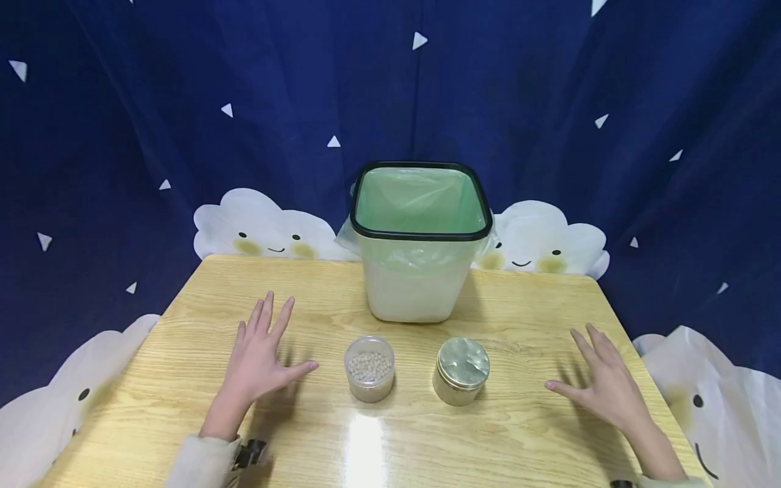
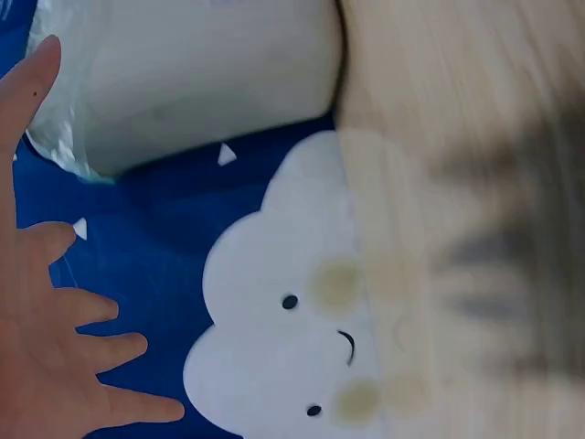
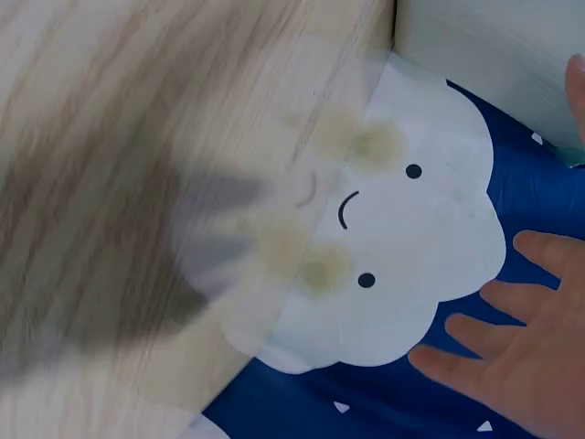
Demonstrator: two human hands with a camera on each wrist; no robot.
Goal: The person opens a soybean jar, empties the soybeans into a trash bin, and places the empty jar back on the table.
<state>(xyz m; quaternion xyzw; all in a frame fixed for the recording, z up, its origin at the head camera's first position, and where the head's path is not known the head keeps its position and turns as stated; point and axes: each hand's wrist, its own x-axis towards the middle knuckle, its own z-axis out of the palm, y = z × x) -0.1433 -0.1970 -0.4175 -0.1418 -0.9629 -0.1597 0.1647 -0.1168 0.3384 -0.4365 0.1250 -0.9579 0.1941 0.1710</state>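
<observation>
My left hand hovers over the left part of the table with fingers spread, holding nothing. To its right stands a clear plastic jar without a lid, filled with small pale beads. Beside that jar is a second round jar, topped by a crinkled silvery-gold seal. On the far right my right hand is also spread and free of any object. Both wrist views show the spread fingers, with the left palm and right palm at the frame edges.
A white bin with a black rim and a greenish liner bag stands at the table's back edge, behind the jars. The wooden table borders a dark blue curtain with white triangles and smiling clouds.
</observation>
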